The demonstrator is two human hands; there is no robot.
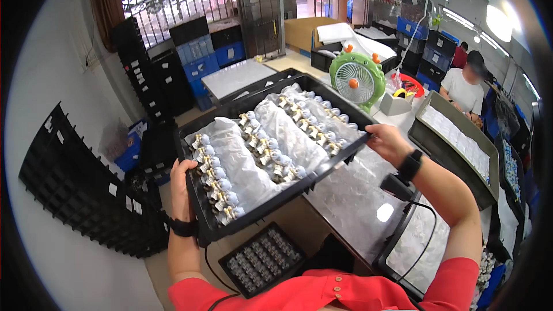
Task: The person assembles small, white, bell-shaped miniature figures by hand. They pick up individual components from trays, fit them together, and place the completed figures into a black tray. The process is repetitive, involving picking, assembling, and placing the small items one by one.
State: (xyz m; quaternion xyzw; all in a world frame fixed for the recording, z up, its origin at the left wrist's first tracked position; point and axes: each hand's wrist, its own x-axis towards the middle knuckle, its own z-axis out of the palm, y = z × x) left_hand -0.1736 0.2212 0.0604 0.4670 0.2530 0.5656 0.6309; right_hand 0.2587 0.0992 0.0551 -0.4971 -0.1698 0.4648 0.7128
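A black plastic tray (314, 177) hangs tilted in front of me, held up by both hands. My left hand (182, 179) is closed on its left wall, thumb over the rim. My right hand (390, 143) grips the right corner with the thumb on top. Inside lie several rows of small parts (214, 171) with rounded blue-grey heads and metallic, yellowish bases. Crumpled white paper sheets (239, 164) lie between the rows. Below it, a second black tray (264, 259) of small parts sits low down.
A green cartoon-shaped fan (357, 79) stands on the table (368, 207) beyond the tray. Black trays (86, 190) are stacked along the left wall, with blue crates (201, 66) behind. To the right are a paper-lined tray (461, 138) and a seated person (464, 89). A black cable (432, 224) dangles near my right arm.
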